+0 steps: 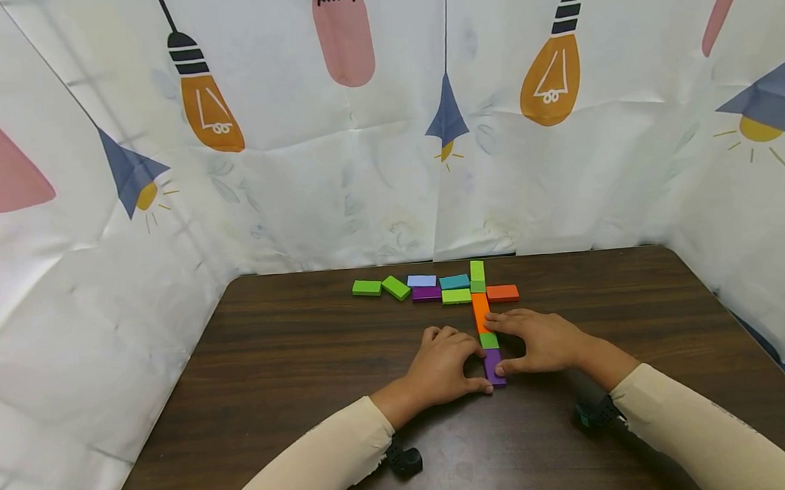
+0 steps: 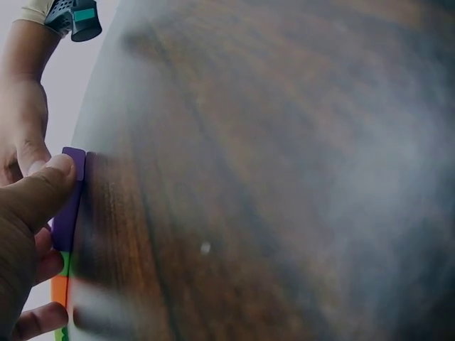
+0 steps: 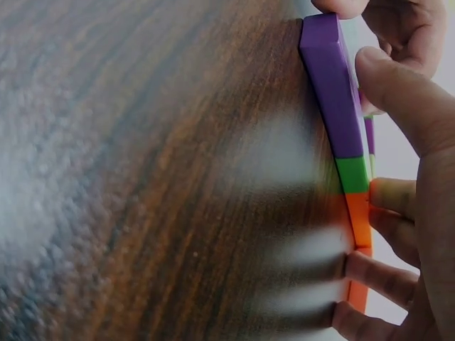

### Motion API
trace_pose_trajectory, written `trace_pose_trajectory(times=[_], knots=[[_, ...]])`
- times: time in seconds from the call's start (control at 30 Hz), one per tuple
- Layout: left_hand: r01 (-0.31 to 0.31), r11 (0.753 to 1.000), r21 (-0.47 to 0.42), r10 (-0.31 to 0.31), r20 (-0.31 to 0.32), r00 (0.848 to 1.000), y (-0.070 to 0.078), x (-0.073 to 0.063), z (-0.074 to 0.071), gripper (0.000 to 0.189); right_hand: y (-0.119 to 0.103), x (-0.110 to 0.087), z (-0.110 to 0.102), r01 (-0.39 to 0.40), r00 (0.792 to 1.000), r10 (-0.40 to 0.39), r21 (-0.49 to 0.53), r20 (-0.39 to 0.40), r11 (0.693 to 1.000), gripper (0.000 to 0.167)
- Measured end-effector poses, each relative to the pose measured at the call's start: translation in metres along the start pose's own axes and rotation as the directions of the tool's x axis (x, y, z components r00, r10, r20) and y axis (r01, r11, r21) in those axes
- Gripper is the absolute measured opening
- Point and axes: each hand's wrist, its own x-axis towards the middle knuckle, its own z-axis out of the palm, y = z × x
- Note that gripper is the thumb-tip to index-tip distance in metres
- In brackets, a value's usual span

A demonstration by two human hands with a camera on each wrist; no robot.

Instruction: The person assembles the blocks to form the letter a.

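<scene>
A purple block (image 1: 492, 361) lies at the near end of a column of blocks on the table. My left hand (image 1: 442, 368) holds this block, its thumb at the near end and its index finger by the left side. On the other side, my right hand (image 1: 544, 341) has its thumb against the purple block. Its fingers reach out fairly straight, touching the orange block (image 1: 479, 307) farther up. Between purple and orange sits a short green block (image 1: 488, 341). In the right wrist view, the purple block (image 3: 330, 92) lies flat, end to end with the green one.
Beyond the hands, a red-orange block (image 1: 503, 293) adjoins the column's right side. To the left run a teal block (image 1: 454, 282), a second purple block (image 1: 426, 294), a light blue block (image 1: 422, 280) and several green ones. A patterned sheet (image 1: 389, 186) hangs behind the brown table (image 1: 292, 369).
</scene>
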Motion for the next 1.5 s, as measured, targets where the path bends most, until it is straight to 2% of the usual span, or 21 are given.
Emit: trace_pose_trajectory(times=[0.3,0.5,0.8,1.1,1.27,1.5], knots=[[-0.010,0.998,-0.069,0.014,0.057,0.998,-0.005,-0.003,-0.002,0.057,-0.001,0.000,0.002,-0.026,1.000,0.026,0.001,-0.004,1.000,0.093],[0.015,0.996,-0.084,-0.010,0.061,0.998,-0.019,-0.008,-0.009,0.052,-0.001,0.000,0.002,-0.038,0.999,0.038,-0.006,0.000,0.999,0.093],[0.092,0.991,-0.092,-0.091,0.019,0.996,-0.054,-0.018,-0.020,0.046,-0.002,0.001,0.002,-0.050,0.999,0.050,-0.021,0.020,0.999,0.095],[0.158,0.987,-0.042,-0.160,-0.044,0.986,-0.091,-0.027,-0.025,0.043,-0.002,0.001,0.002,-0.029,1.000,0.029,-0.016,0.003,0.999,0.092],[0.208,0.978,-0.015,-0.208,-0.068,0.976,-0.111,-0.029,-0.029,0.045,-0.001,0.001,0.003,-0.014,1.000,0.014,-0.021,-0.005,1.000,0.092],[0.288,0.958,0.005,-0.287,-0.069,0.955,-0.138,-0.031,-0.035,0.050,0.000,0.001,0.003,-0.016,1.000,0.016,-0.026,-0.001,1.000,0.091]])
